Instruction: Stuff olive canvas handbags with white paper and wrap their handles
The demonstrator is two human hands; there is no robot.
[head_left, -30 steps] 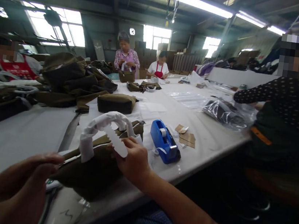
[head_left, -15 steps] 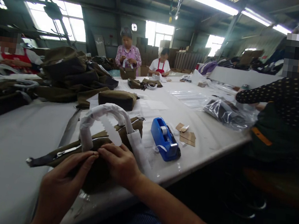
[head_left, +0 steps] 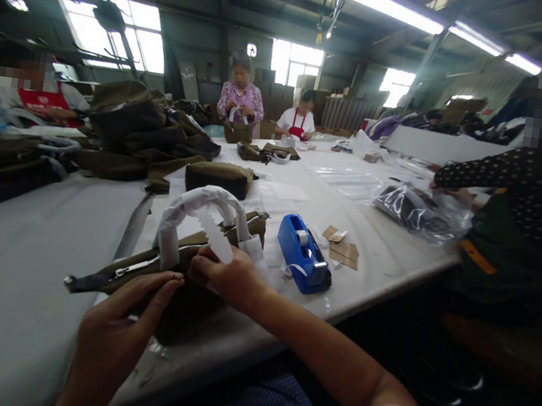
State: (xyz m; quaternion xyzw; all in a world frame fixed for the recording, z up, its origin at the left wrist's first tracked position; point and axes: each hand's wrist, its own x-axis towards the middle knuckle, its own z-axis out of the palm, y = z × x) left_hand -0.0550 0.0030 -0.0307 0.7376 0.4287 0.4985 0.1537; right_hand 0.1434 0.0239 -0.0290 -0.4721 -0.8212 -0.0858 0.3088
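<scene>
An olive bag (head_left: pixel 187 312) with a zipper sits at the table's near edge, its arched handle (head_left: pixel 212 196) wrapped in white paper. At the bag's near side, my left hand (head_left: pixel 129 317) is closed, thumb and forefinger pinching something too small to make out. My right hand (head_left: pixel 228 277) lies against the bag beside the handle, its fingers curled together; what they hold is hidden. A jagged white strip (head_left: pixel 217 236) hangs between the handle and my right hand. Right of the bag stands a blue tape dispenser (head_left: pixel 301 254).
Brown tags (head_left: pixel 344 252) lie beyond the dispenser. Another olive bag (head_left: pixel 219 178) sits behind mine, and piled bags (head_left: pixel 126 124) fill the left. At the right, a person (head_left: pixel 527 190) handles a plastic-wrapped item (head_left: pixel 415 208). More people sit or stand across the table (head_left: pixel 349 213).
My right hand has drawn slightly away from my left fingertips, up and to the right, and its fingers have curled in more. The whole view has shifted a little.
</scene>
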